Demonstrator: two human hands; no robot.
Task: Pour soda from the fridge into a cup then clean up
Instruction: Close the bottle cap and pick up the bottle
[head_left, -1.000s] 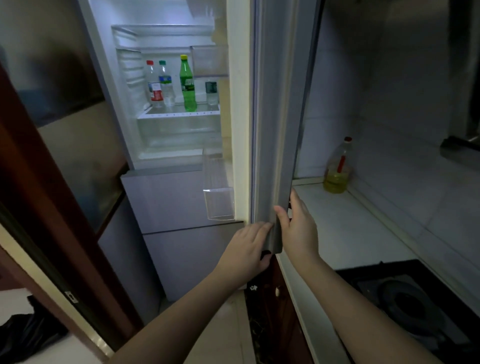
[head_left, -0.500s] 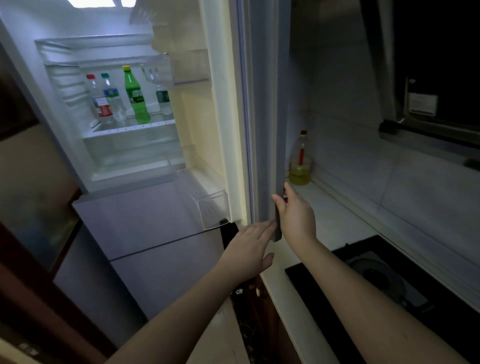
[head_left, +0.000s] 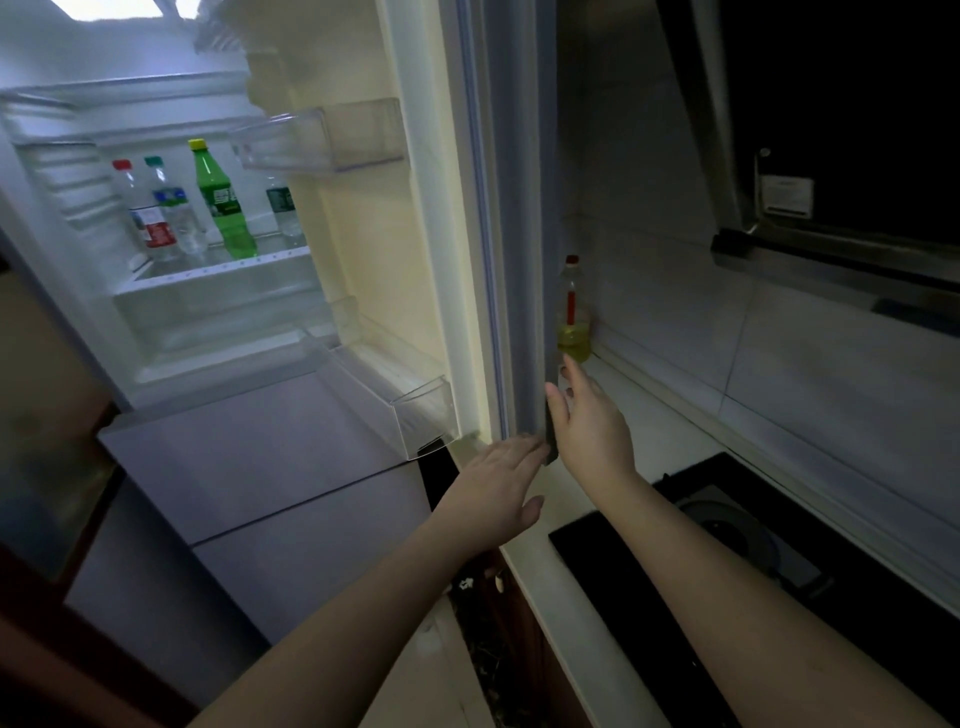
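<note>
Both hands, left (head_left: 496, 480) and right (head_left: 592, 431), fingers spread, press the open fridge door's (head_left: 519, 208) lower edge; four bottles, one green soda (head_left: 223, 200), line the shelf (head_left: 218, 270).

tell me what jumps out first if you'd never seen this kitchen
The lit inside of the open fridge, upper left, where a green soda bottle stands on the shelf among clear bottles. Next, both hands at the lower edge of the fridge door in the centre: the left hand flat by its bottom corner, the right hand against its outer side. An oil bottle stands on the counter just behind the door.
</note>
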